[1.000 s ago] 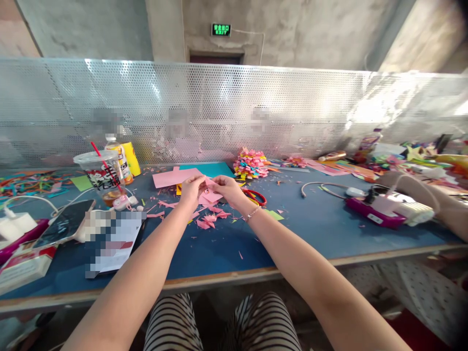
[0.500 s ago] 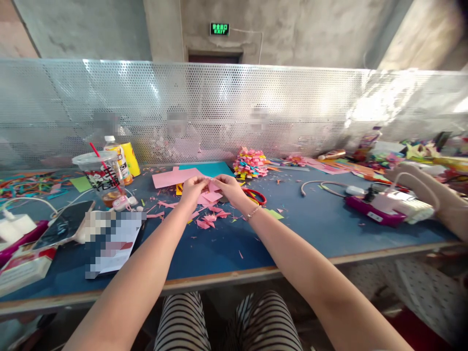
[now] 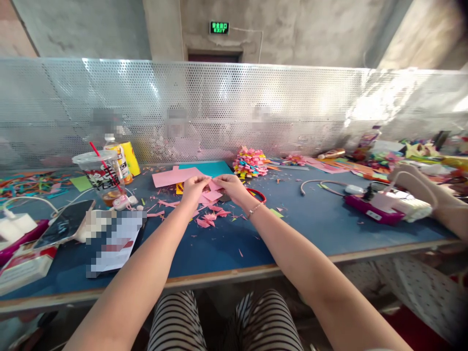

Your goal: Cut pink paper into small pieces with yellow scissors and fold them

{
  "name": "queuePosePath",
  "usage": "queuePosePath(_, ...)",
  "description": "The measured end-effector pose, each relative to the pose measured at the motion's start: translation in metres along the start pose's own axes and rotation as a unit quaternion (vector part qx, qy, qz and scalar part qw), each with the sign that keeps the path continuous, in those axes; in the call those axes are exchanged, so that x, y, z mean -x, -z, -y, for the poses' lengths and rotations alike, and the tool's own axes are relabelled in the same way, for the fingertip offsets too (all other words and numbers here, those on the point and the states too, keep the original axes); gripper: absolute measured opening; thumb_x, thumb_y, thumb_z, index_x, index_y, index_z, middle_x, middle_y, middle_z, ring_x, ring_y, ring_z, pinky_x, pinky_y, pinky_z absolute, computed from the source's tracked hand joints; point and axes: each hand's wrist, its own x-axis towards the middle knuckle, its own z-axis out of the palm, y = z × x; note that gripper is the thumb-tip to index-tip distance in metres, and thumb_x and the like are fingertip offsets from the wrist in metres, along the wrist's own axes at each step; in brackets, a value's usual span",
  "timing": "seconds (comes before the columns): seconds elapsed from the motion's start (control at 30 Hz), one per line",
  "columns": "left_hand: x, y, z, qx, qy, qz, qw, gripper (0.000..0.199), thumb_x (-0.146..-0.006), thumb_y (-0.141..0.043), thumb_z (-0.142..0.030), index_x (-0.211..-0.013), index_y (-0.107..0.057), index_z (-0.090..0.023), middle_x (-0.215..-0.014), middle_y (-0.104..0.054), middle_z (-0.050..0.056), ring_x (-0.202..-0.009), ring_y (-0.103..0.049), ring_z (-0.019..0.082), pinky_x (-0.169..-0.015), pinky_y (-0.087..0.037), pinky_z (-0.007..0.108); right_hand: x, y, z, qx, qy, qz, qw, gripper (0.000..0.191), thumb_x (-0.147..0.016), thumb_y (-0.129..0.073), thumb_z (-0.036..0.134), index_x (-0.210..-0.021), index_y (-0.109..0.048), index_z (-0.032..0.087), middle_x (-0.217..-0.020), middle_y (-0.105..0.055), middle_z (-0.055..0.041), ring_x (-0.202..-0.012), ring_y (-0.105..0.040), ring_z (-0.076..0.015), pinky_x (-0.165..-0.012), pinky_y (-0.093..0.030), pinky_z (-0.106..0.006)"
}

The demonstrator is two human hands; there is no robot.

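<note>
Both hands meet over the middle of the blue table. My left hand pinches one side of a small piece of pink paper, and the fingers of my right hand are closed on its other side. Fingers hide part of the paper. Just below lie pink paper squares and several folded pink pieces. Behind my left hand is a larger pink sheet, partly over a teal sheet. Red-handled scissors are partly hidden by my right hand.
A multicoloured folded-paper cluster stands behind my right hand. At left are a plastic cup with a straw, a bottle and a phone. A purple power strip and another person's arm are at right.
My right hand has shifted very slightly to the right, still pinching the pink paper. My left hand keeps nearly the same place.
</note>
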Motion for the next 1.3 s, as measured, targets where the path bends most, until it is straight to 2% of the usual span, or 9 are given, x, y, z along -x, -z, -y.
queuePosePath(0.17,0.001,0.001,-0.003,0.016,0.024,0.001,1.0,0.02,-0.054,-0.073,-0.028,-0.062,-0.061,-0.013,-0.052,-0.057,0.0,-0.049,-0.051,0.008,-0.053,-0.041,0.022,0.0,-0.001,0.0,-0.027,-0.011,0.012,1.0,0.036,-0.05,-0.077,0.043,-0.065,-0.063,0.013,-0.058,-0.058,0.0004,-0.052,-0.052,-0.0069,-0.051,-0.044,-0.02)
queuePosePath(0.4,0.003,-0.002,-0.01,0.035,0.047,-0.007,0.998,0.02,-0.053,-0.074,-0.026,-0.06,-0.061,-0.012,-0.054,-0.058,0.001,-0.05,-0.053,0.009,-0.055,-0.043,0.023,-0.004,0.001,-0.004,0.015,0.007,-0.015,1.0,0.031,-0.051,-0.077,0.039,-0.066,-0.066,0.014,-0.059,-0.06,0.0007,-0.05,-0.052,-0.0062,-0.049,-0.044,-0.019)
queuePosePath(0.67,0.002,-0.003,-0.011,0.046,0.015,-0.07,0.996,0.019,-0.051,-0.073,-0.024,-0.061,-0.061,-0.014,-0.054,-0.058,-0.001,-0.053,-0.054,0.01,-0.06,-0.045,0.026,-0.001,-0.003,0.0,0.024,0.02,-0.016,0.999,0.03,-0.053,-0.075,0.039,-0.068,-0.067,0.014,-0.06,-0.061,0.0004,-0.05,-0.054,-0.0072,-0.049,-0.045,-0.02)
queuePosePath(0.87,0.0,-0.001,-0.007,0.018,-0.03,-0.091,0.995,0.018,-0.054,-0.072,-0.027,-0.06,-0.06,-0.015,-0.052,-0.056,-0.003,-0.051,-0.05,0.007,-0.055,-0.043,0.021,-0.004,0.002,0.0,0.032,0.008,-0.017,0.999,0.03,-0.052,-0.076,0.039,-0.066,-0.065,0.014,-0.056,-0.061,-0.0008,-0.048,-0.055,-0.0082,-0.046,-0.041,-0.019)
queuePosePath(0.97,0.001,-0.001,-0.007,-0.006,-0.03,-0.097,0.995,0.019,-0.057,-0.072,-0.028,-0.06,-0.059,-0.015,-0.05,-0.054,-0.004,-0.048,-0.048,0.006,-0.05,-0.04,0.019,-0.004,0.008,0.003,0.082,0.032,-0.006,0.996,0.03,-0.056,-0.074,0.039,-0.071,-0.068,0.014,-0.047,-0.057,0.0012,-0.04,-0.047,-0.0064,-0.042,-0.037,-0.019)
queuePosePath(1.07,0.003,-0.003,-0.011,0.024,0.028,-0.102,0.994,0.023,-0.056,-0.073,-0.029,-0.064,-0.057,-0.014,-0.053,-0.055,-0.003,-0.047,-0.051,0.006,-0.05,-0.041,0.019,-0.002,0.015,0.006,0.167,0.072,-0.017,0.983,0.028,-0.063,-0.07,0.037,-0.081,-0.071,0.015,-0.041,-0.054,0.0025,-0.036,-0.046,-0.0081,-0.041,-0.036,-0.021)
queuePosePath(1.13,0.005,-0.004,-0.015,0.062,0.079,-0.091,0.991,0.027,-0.057,-0.074,-0.03,-0.066,-0.054,-0.015,-0.057,-0.057,-0.002,-0.05,-0.056,0.008,-0.053,-0.045,0.021,0.0,0.018,0.007,0.22,0.115,-0.032,0.968,0.025,-0.069,-0.065,0.036,-0.084,-0.072,0.017,-0.048,-0.06,-0.0001,-0.038,-0.051,-0.0107,-0.044,-0.04,-0.024)
queuePosePath(1.2,0.006,-0.005,-0.017,0.088,0.12,-0.067,0.987,0.029,-0.058,-0.074,-0.031,-0.068,-0.052,-0.015,-0.06,-0.059,-0.001,-0.054,-0.059,0.01,-0.059,-0.049,0.024,0.001,0.021,0.007,0.256,0.174,-0.024,0.951,0.022,-0.074,-0.06,0.034,-0.085,-0.073,0.021,-0.066,-0.068,-0.0037,-0.051,-0.06,-0.0146,-0.052,-0.046,-0.027)
queuePosePath(1.3,0.006,-0.005,-0.017,0.101,0.136,-0.041,0.985,0.027,-0.057,-0.074,-0.021,-0.07,-0.052,-0.013,-0.064,-0.06,0.001,-0.059,-0.061,0.01,-0.067,-0.05,0.025,0.0,0.022,0.004,0.287,0.249,0.015,0.925,0.017,-0.076,-0.059,0.03,-0.084,-0.073,0.025,-0.087,-0.07,-0.0042,-0.081,-0.064,-0.0192,-0.076,-0.05,-0.032)
